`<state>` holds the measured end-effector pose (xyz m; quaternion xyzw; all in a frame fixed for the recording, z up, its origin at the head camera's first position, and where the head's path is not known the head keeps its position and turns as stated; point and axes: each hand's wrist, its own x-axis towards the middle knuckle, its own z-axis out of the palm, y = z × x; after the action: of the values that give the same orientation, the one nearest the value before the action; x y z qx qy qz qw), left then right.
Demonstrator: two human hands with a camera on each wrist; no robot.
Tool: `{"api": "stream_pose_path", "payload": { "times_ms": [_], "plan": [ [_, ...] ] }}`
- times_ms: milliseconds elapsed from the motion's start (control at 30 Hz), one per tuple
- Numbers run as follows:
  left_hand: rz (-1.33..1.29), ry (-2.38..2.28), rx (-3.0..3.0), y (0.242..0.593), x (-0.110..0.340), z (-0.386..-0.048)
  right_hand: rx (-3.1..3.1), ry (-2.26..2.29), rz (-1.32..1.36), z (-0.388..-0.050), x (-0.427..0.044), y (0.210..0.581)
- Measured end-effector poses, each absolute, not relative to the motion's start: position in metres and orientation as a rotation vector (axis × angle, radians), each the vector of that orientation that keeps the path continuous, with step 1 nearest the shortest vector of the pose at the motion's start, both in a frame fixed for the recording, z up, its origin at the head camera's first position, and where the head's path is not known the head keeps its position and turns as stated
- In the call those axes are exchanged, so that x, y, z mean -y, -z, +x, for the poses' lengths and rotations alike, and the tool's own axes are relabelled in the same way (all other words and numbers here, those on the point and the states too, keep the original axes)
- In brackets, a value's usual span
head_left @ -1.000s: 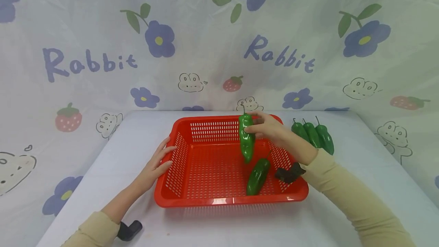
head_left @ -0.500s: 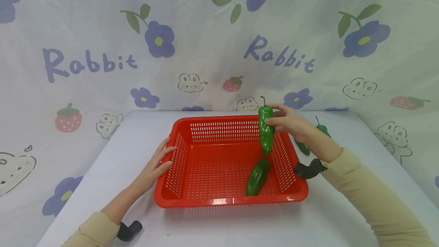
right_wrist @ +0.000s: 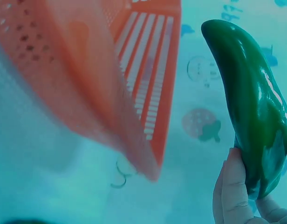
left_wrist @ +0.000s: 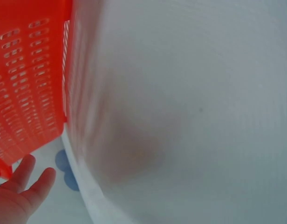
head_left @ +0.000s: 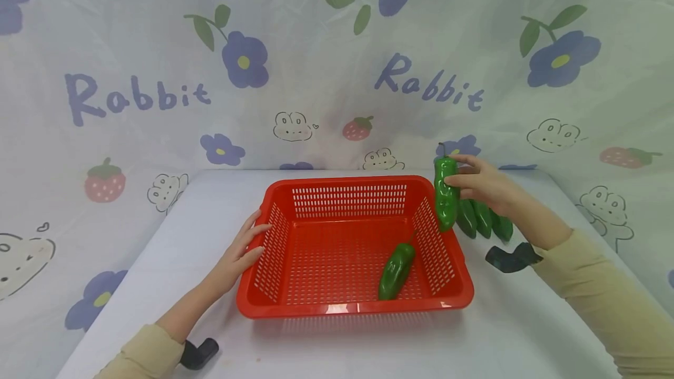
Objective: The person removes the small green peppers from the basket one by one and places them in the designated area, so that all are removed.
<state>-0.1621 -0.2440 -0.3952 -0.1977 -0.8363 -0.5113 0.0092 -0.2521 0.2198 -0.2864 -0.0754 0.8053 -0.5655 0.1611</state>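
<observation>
In the head view my right hand (head_left: 487, 185) pinches a green pepper (head_left: 446, 195) upright, stem up, just over the right rim of the red basket (head_left: 358, 309). The right wrist view shows the same glossy pepper (right_wrist: 255, 102) between thumb and fingers. My left hand (head_left: 244, 250) rests on the basket's left rim with its fingers stretched out; part of that hand (left_wrist: 22, 196) appears in the left wrist view. Inside the basket, near its front right corner, lies a second green pepper (head_left: 396, 272).
Several more green peppers (head_left: 483, 219) lie side by side on the white table to the right of the basket, partly behind my right hand. A patterned cloth (head_left: 337, 75) with rabbits, flowers and strawberries hangs behind the table.
My right hand has carried the pepper rightward and slightly up, from over the basket's inside to above its right rim. My left hand and the basket have stayed still.
</observation>
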Motion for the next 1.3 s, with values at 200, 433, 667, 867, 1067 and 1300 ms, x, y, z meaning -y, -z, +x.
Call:
{"api": "stream_pose_path", "payload": {
  "times_ms": [200,433,667,867,1067,1300],
  "plan": [
    [-0.630,1.623,2.600,0.396,0.245,-0.164,-2.369,1.556,-0.172,-0.251,-0.237,0.283],
    [-0.641,1.623,2.601,0.396,0.245,-0.163,-2.486,1.425,-0.164,-0.253,-0.257,0.283],
    [-0.630,1.622,2.595,0.396,0.246,-0.162,-2.506,1.390,-0.174,-0.259,-0.277,0.286],
    [-0.641,1.629,2.589,0.396,0.247,-0.162,-2.523,1.374,-0.176,-0.267,-0.293,0.295],
    [-0.634,1.630,2.591,0.398,0.247,-0.163,-2.519,1.429,-0.182,-0.275,-0.314,0.305],
    [-0.607,1.633,2.604,0.399,0.245,-0.163,-2.563,1.419,-0.141,-0.278,-0.332,0.307]
  ]
}}
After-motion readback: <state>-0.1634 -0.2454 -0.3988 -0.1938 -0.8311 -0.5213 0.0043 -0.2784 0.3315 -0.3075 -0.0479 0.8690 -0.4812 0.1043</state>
